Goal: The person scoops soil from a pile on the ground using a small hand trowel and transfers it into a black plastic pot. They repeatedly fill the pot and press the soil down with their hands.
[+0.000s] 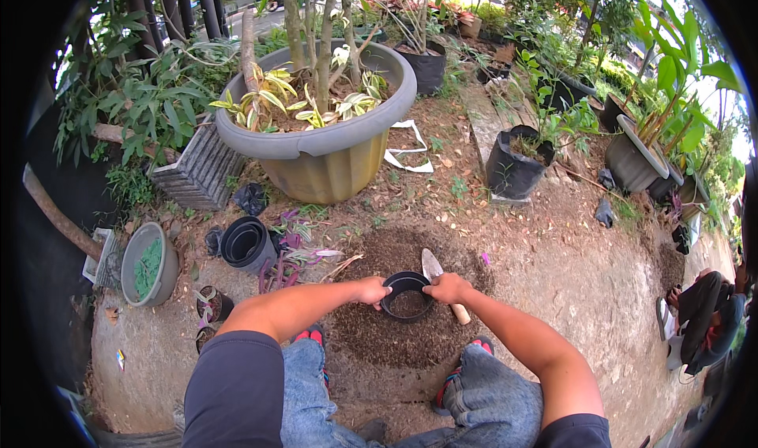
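A small black plastic plant pot [407, 281] sits over a patch of loose dark soil [408, 347], with some soil in its bottom. My left hand [372, 291] grips its left rim, and my right hand [448, 288] grips the right rim. Under or beside my right hand lies a garden trowel; its soil-dusted metal blade [431, 262] points away from me and its wooden handle [461, 314] towards me. The middle of the trowel is hidden by that hand. Whether the pot rests on the soil or is slightly lifted, I cannot tell.
Stacked black pots [246, 244] and purple-leaved cuttings [290, 258] lie at the left, near two small potted plants [214, 303] and a grey tub [169, 270]. A large planter [320, 170] stands ahead. A black grow bag [514, 164] is ahead right; another person [710, 323] sits far right.
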Tool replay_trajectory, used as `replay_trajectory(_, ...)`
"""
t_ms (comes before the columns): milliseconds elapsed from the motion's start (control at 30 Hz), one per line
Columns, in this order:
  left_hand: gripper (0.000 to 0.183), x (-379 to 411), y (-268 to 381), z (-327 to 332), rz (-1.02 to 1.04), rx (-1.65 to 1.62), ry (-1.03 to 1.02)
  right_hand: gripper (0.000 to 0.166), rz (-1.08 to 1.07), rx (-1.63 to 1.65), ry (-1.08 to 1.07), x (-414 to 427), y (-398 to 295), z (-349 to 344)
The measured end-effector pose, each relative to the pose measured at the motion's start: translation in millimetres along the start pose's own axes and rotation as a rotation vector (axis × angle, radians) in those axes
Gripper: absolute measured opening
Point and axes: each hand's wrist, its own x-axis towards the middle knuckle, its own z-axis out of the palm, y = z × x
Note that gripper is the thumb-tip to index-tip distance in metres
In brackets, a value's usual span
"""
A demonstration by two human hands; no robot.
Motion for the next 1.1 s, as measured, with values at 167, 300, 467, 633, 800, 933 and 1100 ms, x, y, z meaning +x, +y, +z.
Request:
replay_trajectory(167, 0.035, 1, -1, 0, 0.033, -0.021, -0.007, 0.024, -0.331, -0.126, 0.644, -8, -6, 19)
replay_trajectory(300, 0.034, 4, 5, 8, 0.047, -0.027, -0.01, 0.02, -0.676, -0.258, 0.576, 0, -15, 15)
replay_trajectory(467, 0.032, 11, 4, 17, 0.049, -0.051, 0.008, 0.031, -0.561, -0.343, 0.225, 8, -28, 47)
replay_trajectory(633, 0.034, 6, 11, 26, 0.055, -0.063, 0.021, 0.039, -0.418, -0.401, 0.11, 16, -31, 60)
replay_trajectory(800, 0.033, 20, -6, 26, 0.037, -0.068, 0.0, 0.027, -0.402, -0.429, 0.136, 30, -38, 72)
replay_trajectory(933, 0.032, 14, 0, 29, 0.077, -0.086, 0.024, 0.021, -0.4, -0.441, 0.175, 37, -34, 80)
replay_trajectory(1100, 0.034, 9, 3, 27, 0.052, -0.094, -0.004, 0.016, -0.462, -0.426, 0.223, 34, -35, 79)
